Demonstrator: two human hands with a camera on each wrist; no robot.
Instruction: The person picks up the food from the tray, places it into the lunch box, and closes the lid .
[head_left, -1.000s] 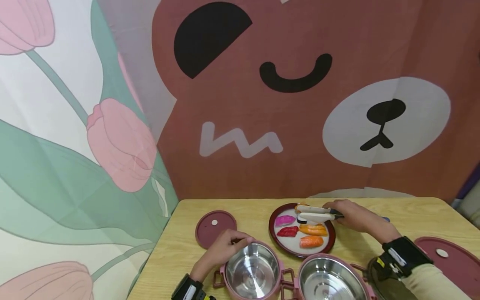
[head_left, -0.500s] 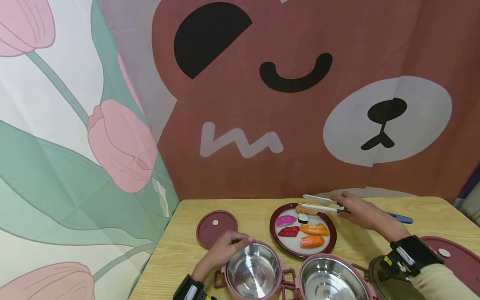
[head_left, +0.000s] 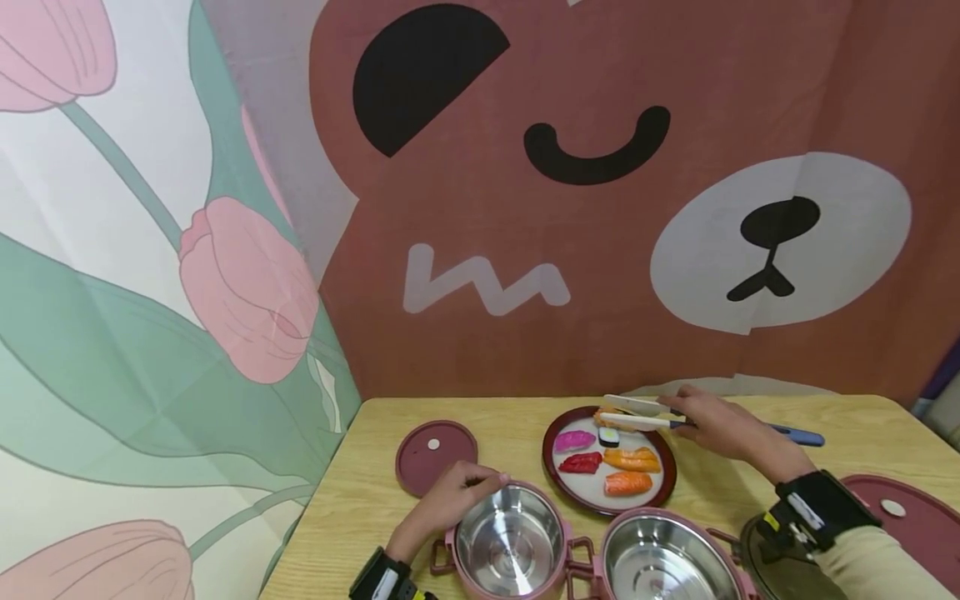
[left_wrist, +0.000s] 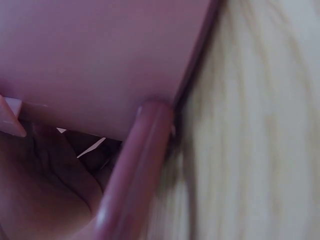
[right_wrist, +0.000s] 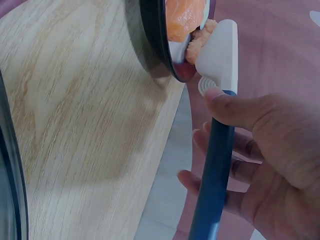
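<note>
My right hand (head_left: 720, 423) holds tongs (right_wrist: 214, 165) with white tips and blue handles. The tips straddle a breaded, fried-looking toy piece (right_wrist: 199, 44) at the back of a dark-red-rimmed plate (head_left: 550, 471). On that plate also lie a small sushi roll (head_left: 609, 436), a magenta piece (head_left: 575, 441), a red piece (head_left: 581, 462), an orange-yellow piece (head_left: 632, 459) and a salmon-coloured piece (head_left: 628, 483). My left hand (head_left: 453, 500) grips the rim of the left pink pot (head_left: 512, 546), its fingers against the outer wall beside the handle (left_wrist: 135, 170).
A second pink pot (head_left: 663, 554) stands handle to handle with the first, a glass lid (head_left: 787, 571) to its right. A small maroon lid (head_left: 429, 467) lies behind my left hand; a larger maroon lid (head_left: 918, 521) lies at the right.
The tongs have moved back from above the sushi roll and spread, and now sit around the breaded piece. The sushi roll has come into full view. My left hand stays on the pot.
</note>
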